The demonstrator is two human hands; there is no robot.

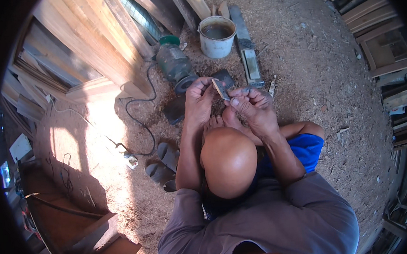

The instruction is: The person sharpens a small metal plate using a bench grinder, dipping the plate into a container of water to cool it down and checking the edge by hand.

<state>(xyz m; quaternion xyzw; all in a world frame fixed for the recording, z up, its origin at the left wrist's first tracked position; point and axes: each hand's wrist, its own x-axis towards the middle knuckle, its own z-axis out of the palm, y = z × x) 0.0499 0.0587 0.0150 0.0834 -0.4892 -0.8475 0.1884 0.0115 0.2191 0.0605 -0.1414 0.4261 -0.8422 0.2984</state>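
Both hands meet above the bare feet: left hand (199,98) and right hand (254,107) pinch a small flat wooden piece (220,89) between them. Ahead on the sawdust floor (311,66) lies a green bench grinder (175,64), a white plastic bucket (216,36) to its right, a long metal hand plane (248,55) beside that. Leaning timber planks (93,45) stand left; grey sandals (163,163) lie left of the knee.

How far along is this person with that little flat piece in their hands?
Nothing looks finished. Both hands, left hand and right hand, hold a small flat blade above the sawdust floor. The green grinder, sharpening stone and water bucket sit untouched.
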